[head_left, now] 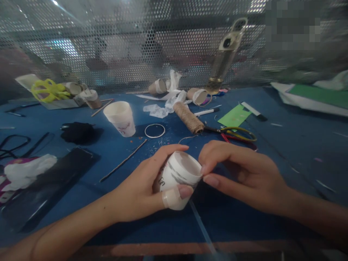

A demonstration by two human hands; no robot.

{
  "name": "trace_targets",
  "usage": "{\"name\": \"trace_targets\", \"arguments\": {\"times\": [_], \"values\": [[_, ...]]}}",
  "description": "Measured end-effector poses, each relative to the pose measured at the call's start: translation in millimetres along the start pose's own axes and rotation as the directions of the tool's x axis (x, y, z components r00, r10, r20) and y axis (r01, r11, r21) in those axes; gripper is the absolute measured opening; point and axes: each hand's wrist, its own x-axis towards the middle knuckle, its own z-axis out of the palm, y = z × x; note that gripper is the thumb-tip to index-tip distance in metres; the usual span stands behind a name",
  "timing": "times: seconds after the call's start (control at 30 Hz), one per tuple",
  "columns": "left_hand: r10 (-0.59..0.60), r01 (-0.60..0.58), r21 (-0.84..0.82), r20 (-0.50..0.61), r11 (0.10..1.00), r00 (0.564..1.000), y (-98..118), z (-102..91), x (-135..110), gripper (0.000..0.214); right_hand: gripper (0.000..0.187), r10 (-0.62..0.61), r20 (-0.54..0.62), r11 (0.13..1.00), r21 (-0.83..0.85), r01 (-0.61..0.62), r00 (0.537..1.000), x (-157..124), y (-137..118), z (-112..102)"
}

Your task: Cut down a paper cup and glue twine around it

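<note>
My left hand (pixel 141 188) is wrapped round a small white paper cup (pixel 178 174) tilted on its side, mouth facing right and up. A plaster sits on that hand's thumb. My right hand (pixel 239 174) pinches the cup's rim with thumb and fingertips. Both hands hover just above the blue table (pixel 285 145) near its front edge. A second white paper cup (pixel 121 117) stands upright farther back to the left.
A twine spool (pixel 188 116), a thin white ring (pixel 154 130), scissors (pixel 236 133), a pen (pixel 206 111), green paper (pixel 234 116), cardboard tubes (pixel 198 96) and yellow scissors (pixel 49 90) lie about. A black tray (pixel 46 185), tissue (pixel 27 168) and a thin stick (pixel 123 160) are at left. Perforated metal screen (pixel 136 47) behind.
</note>
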Motion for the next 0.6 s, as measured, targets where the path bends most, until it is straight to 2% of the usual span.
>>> {"name": "trace_targets", "arguments": {"times": [0.4, 0.6], "values": [[0.033, -0.032, 0.033, -0.012, 0.999, 0.999, -3.0, -0.1, 0.1, 0.058, 0.011, -0.149, 0.000, 0.975, -0.167, 0.147, 0.989, 3.1, -0.6, 0.0], [0.028, -0.028, 0.020, -0.006, 0.999, 1.000, -1.8, -0.2, -0.1, 0.056, 0.011, -0.187, -0.013, 0.965, -0.191, 0.181, 0.982, 2.8, 1.1, 2.2]]}}
